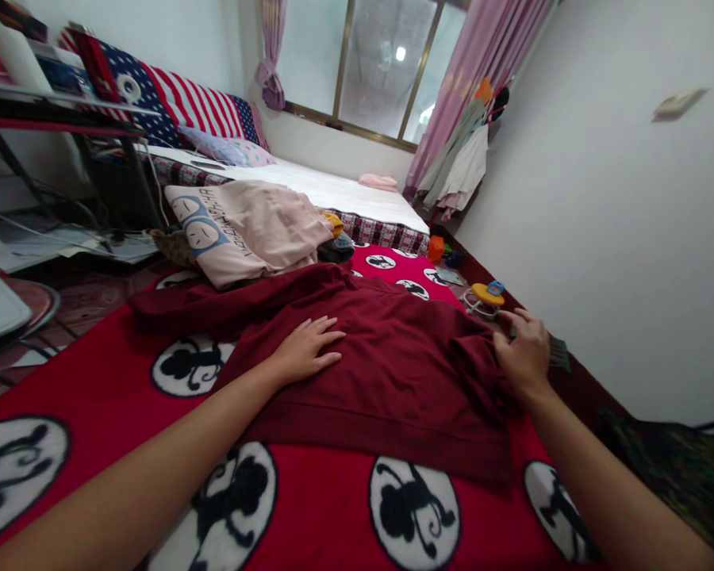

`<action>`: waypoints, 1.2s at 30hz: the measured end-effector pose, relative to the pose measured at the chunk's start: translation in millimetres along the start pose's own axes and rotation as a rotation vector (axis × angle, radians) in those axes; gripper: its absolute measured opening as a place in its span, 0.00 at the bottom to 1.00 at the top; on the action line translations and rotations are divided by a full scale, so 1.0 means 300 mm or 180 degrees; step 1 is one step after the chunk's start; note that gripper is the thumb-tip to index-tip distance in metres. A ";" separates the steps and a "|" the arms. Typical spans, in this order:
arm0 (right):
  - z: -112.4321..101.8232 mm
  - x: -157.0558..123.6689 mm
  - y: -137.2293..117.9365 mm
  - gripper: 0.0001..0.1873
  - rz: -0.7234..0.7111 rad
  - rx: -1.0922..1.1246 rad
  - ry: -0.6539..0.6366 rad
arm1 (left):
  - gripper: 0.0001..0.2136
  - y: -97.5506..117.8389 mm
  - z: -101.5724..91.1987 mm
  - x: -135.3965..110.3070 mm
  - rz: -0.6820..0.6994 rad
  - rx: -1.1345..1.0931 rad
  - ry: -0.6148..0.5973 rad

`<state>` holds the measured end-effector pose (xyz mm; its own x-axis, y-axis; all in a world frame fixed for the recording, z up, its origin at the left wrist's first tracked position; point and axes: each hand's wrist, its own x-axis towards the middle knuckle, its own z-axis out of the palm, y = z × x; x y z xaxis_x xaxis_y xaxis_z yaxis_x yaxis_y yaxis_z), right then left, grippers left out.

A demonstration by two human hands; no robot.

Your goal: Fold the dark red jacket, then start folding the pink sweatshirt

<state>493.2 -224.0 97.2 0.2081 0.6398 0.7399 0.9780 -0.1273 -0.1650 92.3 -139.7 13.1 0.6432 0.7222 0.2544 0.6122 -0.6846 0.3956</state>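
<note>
A dark maroon sweatshirt lies spread on a red blanket with black-and-white round monkey-like prints. Its hem points toward me, and one sleeve stretches out to the left. Flat on the middle of the cloth rests my left hand, fingers spread. At the garment's right edge, by the bunched other sleeve, my right hand has bent fingers and seems to grip the fabric; its fingertips are partly hidden. Beyond the left sleeve sits a pile with a pale pink printed garment on top.
A white-topped bed with cushions stands under the window. At left are a cluttered desk and a chair. Clothes hang by the curtain at right. A yellow stool stands along the right wall, and camouflage fabric lies lower right.
</note>
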 end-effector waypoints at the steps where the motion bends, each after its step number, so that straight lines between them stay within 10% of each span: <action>1: -0.016 -0.047 -0.024 0.20 -0.0233 0.0171 -0.0152 | 0.21 0.000 -0.008 -0.007 0.0034 -0.0199 0.0054; 10: -0.256 -0.386 -0.011 0.35 -0.1678 0.0622 -0.2719 | 0.18 -0.066 -0.269 -0.282 0.0377 -0.0672 -0.0154; 17: -0.190 -0.466 0.046 0.39 -0.1811 0.0486 -0.2472 | 0.34 -0.082 -0.366 -0.492 0.0271 0.0307 -0.0866; 23: -0.121 -0.427 0.005 0.17 -0.1310 0.1009 -0.1985 | 0.24 -0.083 -0.306 -0.438 0.0742 0.0683 -0.0631; 28: -0.231 -0.316 0.026 0.11 -0.0540 0.1356 -0.1726 | 0.17 0.012 -0.375 -0.407 0.0538 -0.0073 -0.0304; 32: -0.305 -0.258 0.113 0.11 -0.0151 0.1396 -0.1996 | 0.14 0.109 -0.447 -0.435 0.0093 -0.0491 -0.0425; 36: -0.295 -0.282 0.170 0.14 -0.0520 0.1028 -0.2710 | 0.13 0.137 -0.471 -0.450 -0.0363 -0.0902 -0.1478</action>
<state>526.5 -351.6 83.9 -0.1358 0.9888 0.0623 0.9172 0.1492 -0.3693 -34.4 -251.4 119.8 0.7544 0.6270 -0.1943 0.5835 -0.5050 0.6360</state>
